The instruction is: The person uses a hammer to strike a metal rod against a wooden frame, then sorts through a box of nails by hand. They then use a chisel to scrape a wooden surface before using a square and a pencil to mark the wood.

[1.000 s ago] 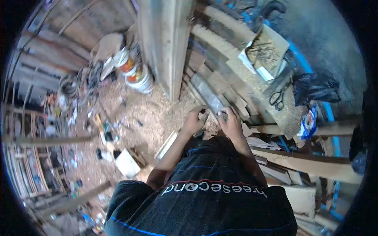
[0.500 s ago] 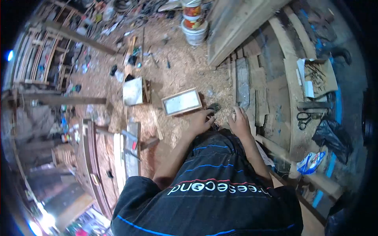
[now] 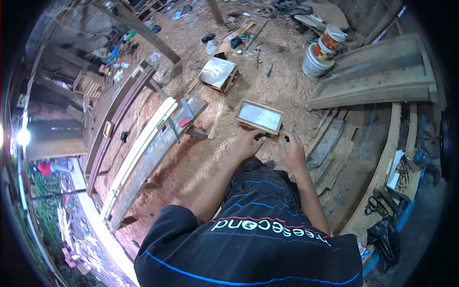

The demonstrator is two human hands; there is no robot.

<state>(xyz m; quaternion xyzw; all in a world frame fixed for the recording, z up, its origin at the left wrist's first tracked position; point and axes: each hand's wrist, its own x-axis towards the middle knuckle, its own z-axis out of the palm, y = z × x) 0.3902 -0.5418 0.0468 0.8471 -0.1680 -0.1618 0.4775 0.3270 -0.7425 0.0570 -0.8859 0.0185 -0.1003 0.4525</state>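
Note:
A shallow wooden-framed box with a pale, shiny panel (image 3: 259,117) stands on the shaving-covered floor, just ahead of both hands. My left hand (image 3: 248,145) is at its near edge, thumb and fingers apart, fingertips overlapping the frame's lower side in this view. Beside the box's near right corner is my right hand (image 3: 293,151), fingers bent but spread from the thumb, with nothing seen in it. Farther off, up and left, sits another small wooden box with a silvery top (image 3: 217,71).
A long bench with a grey top (image 3: 160,148) runs along the left, with tools at its far end. White buckets (image 3: 316,63) stand at the upper right near a leaning wooden panel (image 3: 373,76). Scissors (image 3: 377,205) and a black plastic bag (image 3: 384,241) lie right.
The camera view has swung round to the left, bringing more of the bench into sight. Both hands are now closer to the framed box, the left one at its near edge.

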